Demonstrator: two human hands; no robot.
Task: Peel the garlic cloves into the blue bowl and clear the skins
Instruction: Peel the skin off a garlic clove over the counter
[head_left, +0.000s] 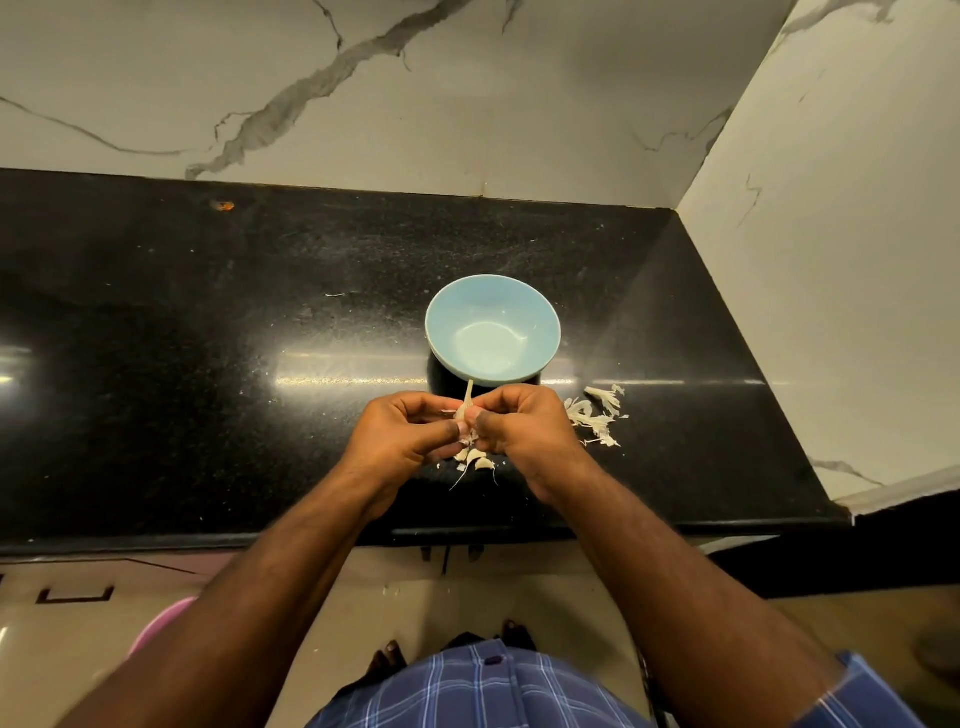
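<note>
A black speckled counter (208, 364) runs across the view, glossy with streaks of reflected light, and ends at a corner on the right. Behind it stands a white marble wall (467, 93) with grey veins; a second such wall (841, 260) closes the right side. A small orange speck (224, 206) lies near the counter's far edge. Below the counter, a beige tiled floor (62, 623) shows, with a pink tub (161, 623) partly in view at the left.
</note>
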